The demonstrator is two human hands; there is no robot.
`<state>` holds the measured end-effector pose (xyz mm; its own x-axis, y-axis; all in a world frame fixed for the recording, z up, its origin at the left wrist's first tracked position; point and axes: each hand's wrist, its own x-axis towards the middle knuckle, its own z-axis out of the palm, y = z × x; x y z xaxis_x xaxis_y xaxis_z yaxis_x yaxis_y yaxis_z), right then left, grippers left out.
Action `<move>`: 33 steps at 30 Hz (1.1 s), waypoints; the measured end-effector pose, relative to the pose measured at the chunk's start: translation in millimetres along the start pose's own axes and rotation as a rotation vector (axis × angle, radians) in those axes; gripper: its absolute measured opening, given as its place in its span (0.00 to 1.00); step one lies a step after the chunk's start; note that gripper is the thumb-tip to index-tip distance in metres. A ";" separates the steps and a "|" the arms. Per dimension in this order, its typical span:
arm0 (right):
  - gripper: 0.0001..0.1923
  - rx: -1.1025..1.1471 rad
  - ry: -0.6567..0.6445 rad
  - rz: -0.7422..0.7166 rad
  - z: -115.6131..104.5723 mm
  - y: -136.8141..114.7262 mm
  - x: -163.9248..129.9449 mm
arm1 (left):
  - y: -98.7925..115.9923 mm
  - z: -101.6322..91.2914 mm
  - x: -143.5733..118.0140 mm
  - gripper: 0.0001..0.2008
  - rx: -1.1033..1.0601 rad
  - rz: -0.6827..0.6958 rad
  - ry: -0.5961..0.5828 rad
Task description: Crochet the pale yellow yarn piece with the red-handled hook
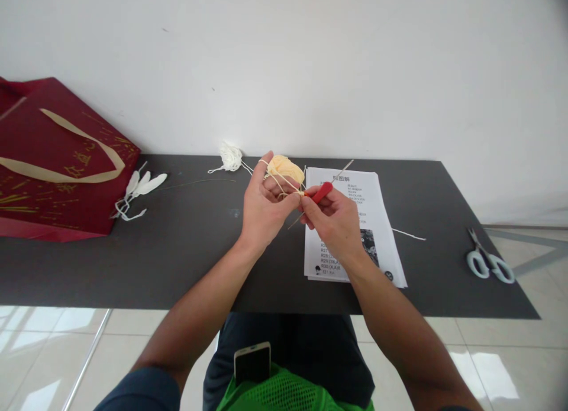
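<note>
We are reading what we can first. The printed instruction sheet (371, 189) lying on the dark table (186, 245) is carrying a short heading in Chinese characters at its top, too small for us to make out, and a column of row codes down its left side, where we are making out "R27", "R28" and "R29" with bracketed notes after them; the rest of the print is blurring. A small dark photo is sitting low on the sheet, partly behind our right wrist. The dark red gift bag (53, 162) lying tilted at the table's left end is showing gold characters and gold line patterns that we cannot read, with a beige ribbon handle draped across it.

We are holding our left hand (262, 207) raised over the table with cream yarn strands (278, 183) looped around its fingers, thumb and fingers closing narrowly on the thread. Our right hand (333, 219) is gripping the red handle of a crochet hook (322, 192), its metal shaft crossing toward the left fingers. The cream yarn ball (286, 167) is resting on the table just behind our left hand, beside the sheet's top left corner.

Around them, a white yarn tuft (231, 157) is lying near the wall, white feather-shaped pieces (144, 185) are lying beside the bag, a loose white strand (408, 235) is lying right of the sheet, and scissors with pale grey handles (488, 260) are lying well apart at the right end. A phone (252, 362) is resting on our lap.
</note>
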<state>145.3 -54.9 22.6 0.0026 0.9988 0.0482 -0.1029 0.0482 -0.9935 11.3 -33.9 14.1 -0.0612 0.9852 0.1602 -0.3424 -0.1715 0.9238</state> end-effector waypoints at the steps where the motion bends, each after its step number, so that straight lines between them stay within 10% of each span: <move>1: 0.12 0.004 0.006 -0.001 0.0 0.2 -0.2 | 0.3 0.6 0.0 0.47 -0.009 -0.010 0.006; 15: 0.07 0.252 0.194 -0.385 -1.1 0.5 -1.3 | 7.8 -0.4 2.9 0.29 -0.173 -0.126 0.015; 33: 0.10 0.197 0.194 -0.407 0.1 3.4 -4.7 | 15.4 0.8 2.0 0.30 -0.244 -0.165 -0.054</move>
<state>144.9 -59.4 19.0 0.2653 0.8818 0.3900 -0.2408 0.4522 -0.8588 6.7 -34.5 28.9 0.0614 0.9973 0.0390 -0.5596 0.0020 0.8288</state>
